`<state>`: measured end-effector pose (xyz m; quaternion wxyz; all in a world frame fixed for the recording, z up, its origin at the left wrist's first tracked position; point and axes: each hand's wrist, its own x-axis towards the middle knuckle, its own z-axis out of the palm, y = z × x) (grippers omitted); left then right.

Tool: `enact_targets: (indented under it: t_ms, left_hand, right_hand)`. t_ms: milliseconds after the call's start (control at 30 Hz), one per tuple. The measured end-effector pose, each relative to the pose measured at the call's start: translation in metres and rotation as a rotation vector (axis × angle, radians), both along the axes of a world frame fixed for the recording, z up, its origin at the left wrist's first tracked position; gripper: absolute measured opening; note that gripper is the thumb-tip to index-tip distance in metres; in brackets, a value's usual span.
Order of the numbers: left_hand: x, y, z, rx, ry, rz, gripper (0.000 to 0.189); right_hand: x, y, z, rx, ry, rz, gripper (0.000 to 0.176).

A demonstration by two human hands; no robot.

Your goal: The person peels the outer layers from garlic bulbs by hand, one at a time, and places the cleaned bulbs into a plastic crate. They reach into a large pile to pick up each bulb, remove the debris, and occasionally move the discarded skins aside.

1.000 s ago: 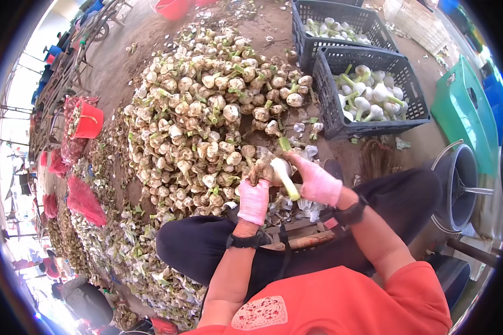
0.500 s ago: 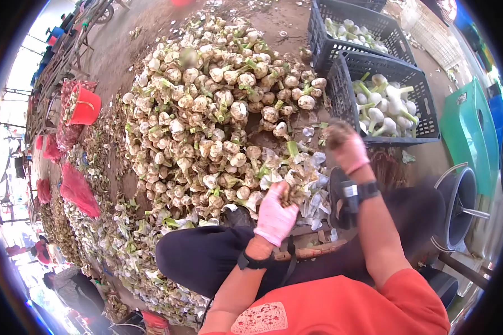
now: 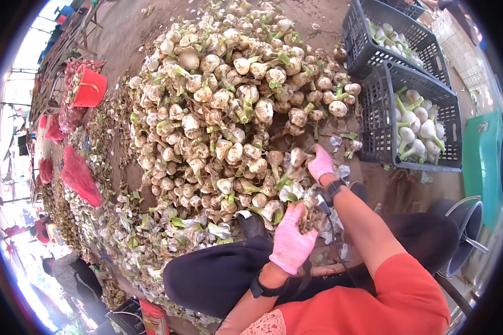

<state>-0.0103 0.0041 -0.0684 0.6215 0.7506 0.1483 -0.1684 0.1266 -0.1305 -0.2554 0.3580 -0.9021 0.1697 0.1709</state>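
Observation:
My left hand (image 3: pixel 292 240), in a pink glove, is closed around a brownish, ragged garlic bulb (image 3: pixel 309 223) above my lap, partly hidden by the fingers. Farther forward, my right hand (image 3: pixel 321 164), also gloved in pink, has its fingers closed on a whitish garlic bulb (image 3: pixel 298 158) at the near right edge of the pile. That pile of garlic (image 3: pixel 207 120) has soil-stained bulbs with short green stems. Loose white and green garlic skins (image 3: pixel 290 192) lie between my hands and the pile.
Two dark plastic crates (image 3: pixel 374 120) of cleaned white garlic stand at the right. Beyond my right knee are a grey bucket (image 3: pixel 468 223) and a green container (image 3: pixel 482 167). A red bucket (image 3: pixel 89 88) and pink mesh sacks (image 3: pixel 79 177) lie left. Another person (image 3: pixel 78 282) is at lower left.
My right hand has moved left and down from near the crate to a bulb at the pile's edge; the brown clump it held is gone from it. The left hand still grips its bulb.

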Motion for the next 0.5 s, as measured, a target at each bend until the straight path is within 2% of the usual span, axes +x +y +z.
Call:
enact_targets:
  t_ms: [33,67,100,167,233,267,300,367,400,467,500]
  left_hand:
    - [0.001,0.001,-0.003,-0.017,-0.002,0.027,0.055]
    - [0.006,0.003,-0.004,-0.180,0.025,0.087,0.056]
    - [0.010,0.004,0.005,0.055,-0.156,0.079,0.060]
    - [0.018,0.006,0.009,-0.057,-0.172,0.198,0.071]
    - [0.023,0.016,-0.007,0.302,-0.282,0.002,0.081]
    - [0.025,0.013,-0.004,0.184,-0.236,0.063,0.085]
    - [0.026,0.011,-0.009,0.186,-0.257,0.066,0.085]
    - [0.027,0.010,-0.024,-0.008,-0.288,0.114,0.070]
    - [0.028,0.008,-0.018,-0.062,-0.370,0.134,0.063]
    - [0.031,0.007,-0.006,-0.109,-0.431,0.137,0.063]
    - [0.030,0.006,0.002,-0.154,-0.473,0.140,0.062]
  right_hand:
    - [-0.009,-0.002,0.010,-0.074,-0.193,0.134,0.037]
    - [-0.012,-0.008,0.021,0.191,-0.151,0.193,0.033]
    - [-0.012,-0.013,0.050,0.459,-0.107,0.250,0.029]
    - [-0.013,-0.016,0.094,0.642,-0.028,0.403,0.024]
    - [-0.016,-0.015,0.142,0.794,0.015,0.400,0.023]
    - [-0.017,-0.015,0.165,0.829,0.028,0.393,0.023]
    - [-0.017,-0.015,0.188,0.863,0.039,0.388,0.022]
    - [-0.019,-0.018,0.219,0.813,0.026,0.439,0.024]
    - [-0.022,-0.020,0.228,0.852,-0.036,0.435,0.024]
    - [-0.030,-0.023,0.245,0.883,-0.114,0.435,0.024]
    - [-0.037,-0.022,0.252,0.955,-0.166,0.412,0.030]
